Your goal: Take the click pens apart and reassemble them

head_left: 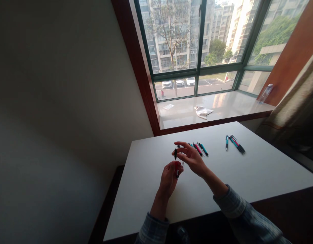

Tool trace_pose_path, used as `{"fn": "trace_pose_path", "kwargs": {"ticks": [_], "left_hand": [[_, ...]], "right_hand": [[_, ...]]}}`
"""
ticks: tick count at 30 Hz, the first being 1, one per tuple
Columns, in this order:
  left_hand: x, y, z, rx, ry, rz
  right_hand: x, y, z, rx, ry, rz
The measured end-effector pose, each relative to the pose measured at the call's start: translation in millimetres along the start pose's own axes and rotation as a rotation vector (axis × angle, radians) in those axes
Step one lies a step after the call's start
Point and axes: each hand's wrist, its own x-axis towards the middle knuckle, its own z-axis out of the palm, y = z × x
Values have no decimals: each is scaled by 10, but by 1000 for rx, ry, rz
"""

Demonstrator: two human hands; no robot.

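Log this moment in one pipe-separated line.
left hand: holds red pen | right hand: at its black upper part | table: other pens

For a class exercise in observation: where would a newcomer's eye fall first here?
Probably the bright window, upper right of centre. Next, the left hand, holding a red-and-black pen over the white table, with the right hand by its upper end. Then the blue and pink pens farther right.

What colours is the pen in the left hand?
The pen shows red and black in the head view.
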Motion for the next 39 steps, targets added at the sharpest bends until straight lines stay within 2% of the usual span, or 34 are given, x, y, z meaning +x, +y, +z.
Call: {"fn": "trace_pose_path", "kwargs": {"ticks": [7,12,15,18,21,24,28,35,39], "left_hand": [[-1,-21,-32,32,-46,22],[-3,-8,-27,50,-19,7],[2,-14,-46,20,7,21],[10,-19,-54,-1,23,44],[13,-9,-38,5,34,56],[8,16,-6,7,59,57],[0,44,20,-2,85,40],[-3,54,4,3,95,42],[-2,55,9,-3,102,34]], "right_hand": [[118,-284,81,-35,20,-60],[238,-492,52,-112,170,-182],[190,-364,-85,-201,234,-132],[20,-49,-270,-277,250,-9],[-211,277,-408,-477,296,42],[-400,479,-449,-710,232,55],[-484,523,-454,-883,115,90],[-412,390,-678,-794,-188,72],[-361,429,-745,-803,-235,115]]}}
